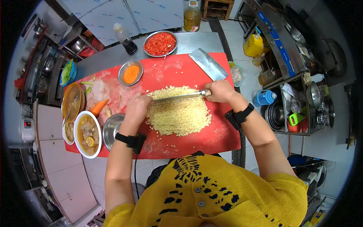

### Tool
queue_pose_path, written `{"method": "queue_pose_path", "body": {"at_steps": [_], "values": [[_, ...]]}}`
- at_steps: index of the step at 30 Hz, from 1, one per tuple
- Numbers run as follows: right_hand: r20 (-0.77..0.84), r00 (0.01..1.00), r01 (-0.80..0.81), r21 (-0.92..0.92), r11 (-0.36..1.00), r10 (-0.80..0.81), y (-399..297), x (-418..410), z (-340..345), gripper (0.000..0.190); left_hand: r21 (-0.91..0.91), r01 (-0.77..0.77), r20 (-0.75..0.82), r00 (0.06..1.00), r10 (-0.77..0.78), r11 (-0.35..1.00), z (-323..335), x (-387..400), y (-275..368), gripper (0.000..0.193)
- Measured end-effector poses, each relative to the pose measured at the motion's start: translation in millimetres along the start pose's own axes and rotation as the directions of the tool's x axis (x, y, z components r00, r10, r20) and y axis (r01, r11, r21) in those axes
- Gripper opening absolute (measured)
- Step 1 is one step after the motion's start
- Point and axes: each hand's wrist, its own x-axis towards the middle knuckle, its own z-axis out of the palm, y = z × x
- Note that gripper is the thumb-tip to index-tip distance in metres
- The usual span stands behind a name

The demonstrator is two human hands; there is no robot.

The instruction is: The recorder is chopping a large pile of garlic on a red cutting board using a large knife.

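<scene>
A knife with a wooden handle lies across a wide patch of finely chopped pale yellow food, its blade seen nearly edge-on. My right hand is closed around the handle at the right. At the other end, my left hand holds the tip end of the blade. Both are over a red cutting board. A second broad cleaver blade lies flat at the board's upper right. A steel bowl of orange minced food stands at the upper left of the patch.
Left on the board are a carrot, a steel bowl, a white bowl of soup and a brown bowl. Behind stand a bowl of chopped red peppers and a bottle of dark liquid. A blue basket holds greens.
</scene>
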Motion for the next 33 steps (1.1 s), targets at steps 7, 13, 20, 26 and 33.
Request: {"method": "queue_pose_path", "body": {"at_steps": [7, 13, 20, 26, 33], "values": [[0.021, 0.997, -0.069, -0.023, 0.997, 0.070, 2, 10, -5, 0.023, -0.037, 0.044, 0.002, 0.999, -0.044, 0.998, -2, 9, 1, 0.009], [-0.053, 0.998, -0.019, -0.063, 0.998, 0.016, 7, 16, -15, 0.030, -0.061, 0.038, -0.027, 0.999, -0.039, 0.997, -8, 16, -5, 0.010], [-0.008, 1.000, 0.028, -0.019, 0.999, -0.028, 8, 25, -21, 0.026, -0.055, 0.028, -0.070, 0.997, -0.032, 0.998, -10, 18, -9, 0.010], [0.014, 1.000, 0.027, 0.038, 0.999, -0.027, 10, 24, -3, 0.024, 0.059, -0.024, 0.017, 1.000, 0.023, 0.998, -7, 21, -11, 0.010], [0.015, 1.000, -0.010, 0.024, 1.000, 0.010, 4, 14, -1, 0.024, -0.024, 0.042, 0.008, 0.999, -0.042, 0.999, -3, 8, -3, 0.011]]}}
